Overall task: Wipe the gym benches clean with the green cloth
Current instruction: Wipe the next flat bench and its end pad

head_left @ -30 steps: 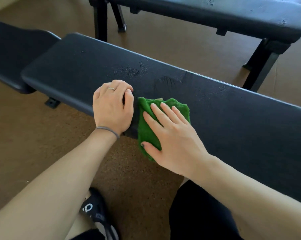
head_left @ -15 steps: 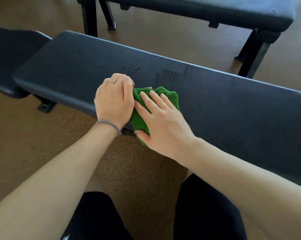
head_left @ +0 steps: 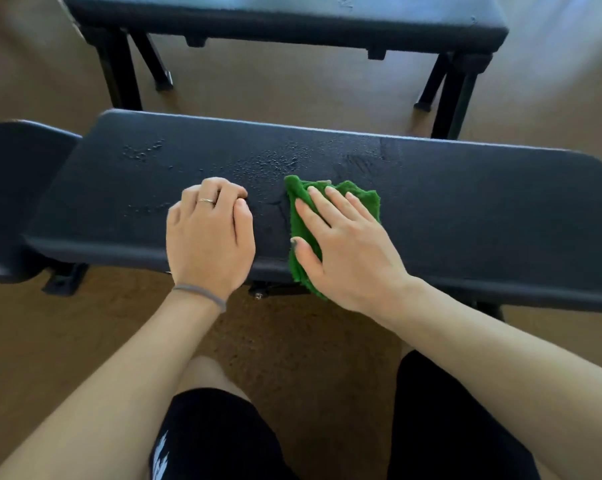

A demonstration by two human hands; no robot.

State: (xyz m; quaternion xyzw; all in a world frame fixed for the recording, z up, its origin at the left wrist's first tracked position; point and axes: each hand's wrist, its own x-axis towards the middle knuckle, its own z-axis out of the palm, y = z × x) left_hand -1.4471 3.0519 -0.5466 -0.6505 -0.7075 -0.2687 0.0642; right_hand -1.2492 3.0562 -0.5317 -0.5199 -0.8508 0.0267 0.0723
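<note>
Right fingers (head_left: 330, 206): spread flat, pressing the green cloth (head_left: 301, 216) onto the near bench pad (head_left: 483, 209), probably for even pressure.
Left hand (head_left: 209, 233): fingers curled under, holding nothing, looks like it's bracing on the pad just left of the cloth.
Droplets (head_left: 268, 162): unwiped, just beyond both hands.
Second bench (head_left: 292, 19): far side, not in the way.

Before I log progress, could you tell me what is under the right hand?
The right hand presses flat on the green cloth, which lies on the near bench. The pad beneath is hidden.
</note>
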